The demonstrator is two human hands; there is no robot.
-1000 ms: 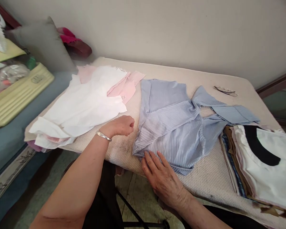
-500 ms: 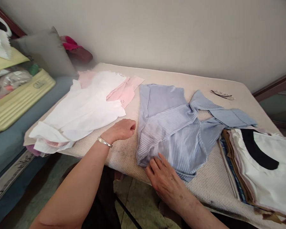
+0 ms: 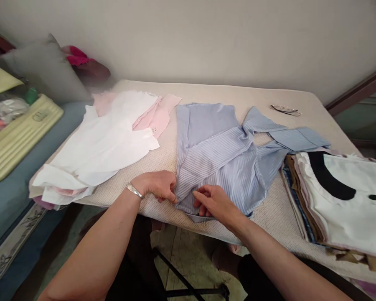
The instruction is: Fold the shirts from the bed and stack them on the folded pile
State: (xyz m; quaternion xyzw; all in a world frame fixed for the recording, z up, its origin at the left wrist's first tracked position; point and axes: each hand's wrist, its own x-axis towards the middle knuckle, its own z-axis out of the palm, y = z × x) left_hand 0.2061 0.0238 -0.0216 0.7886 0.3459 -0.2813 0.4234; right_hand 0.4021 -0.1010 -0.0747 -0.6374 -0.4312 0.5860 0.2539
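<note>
Left hand (image 3: 155,185), silver bangle at the wrist, fingers curled and pinching the near left corner of the blue striped shirt (image 3: 219,156); right hand (image 3: 213,201) just beside it on the same near hem, fingertips bent under the edge, so both hands are closed on the cloth and close together, not touching each other. Shirt lies crumpled in the middle of the padded table (image 3: 269,219), collar end toward the wall, one sleeve trailing right toward the stack of folded clothes (image 3: 341,200). Judgement: the hem is being taken up for straightening or folding. To do it well, grip both layers at the corner, not the top layer alone; draw the hands apart along the hem until it is taut, then lift and shake lightly so the bunched middle falls flat. Keep the trailing sleeve free of the stack at right, or it may drag the top white piece. White and pink garments (image 3: 109,142) lie left of the shirt, nearly touching it; mind the overlap there. Eyeglasses (image 3: 285,110) rest at the far edge, well apart.
</note>
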